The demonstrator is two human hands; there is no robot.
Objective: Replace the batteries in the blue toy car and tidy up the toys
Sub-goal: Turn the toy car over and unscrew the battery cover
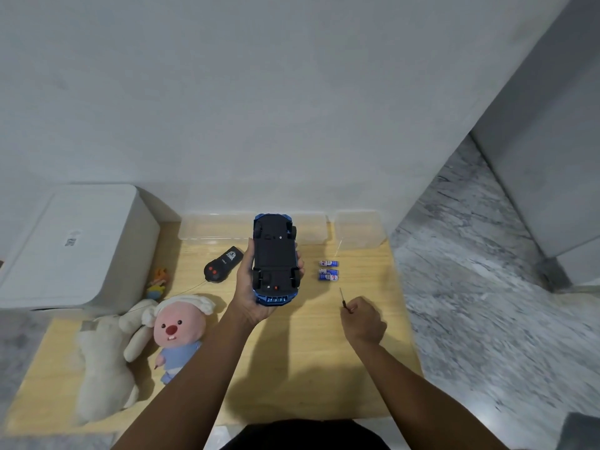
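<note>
A pale wooden mat (292,368) lies on the marble floor against the wall. At its far left corner stands a white lidded box (74,245); clear plastic containers (357,228) line the far edge. Along the left edge sprawls a cream plush rabbit (104,362), touching a pink-faced plush doll (178,329), with a small orange figure (157,282) just beyond them beside the box. The blue toy car (275,258) is held belly-up above the middle of the mat, the left hand (251,293) gripping it from beneath, fingers curled round both sides. A black remote control (223,264) rests just left of it. The right hand (363,318) pinches a thin screwdriver (343,298). Batteries (328,270), probably three, lie toward the far right edge.
</note>
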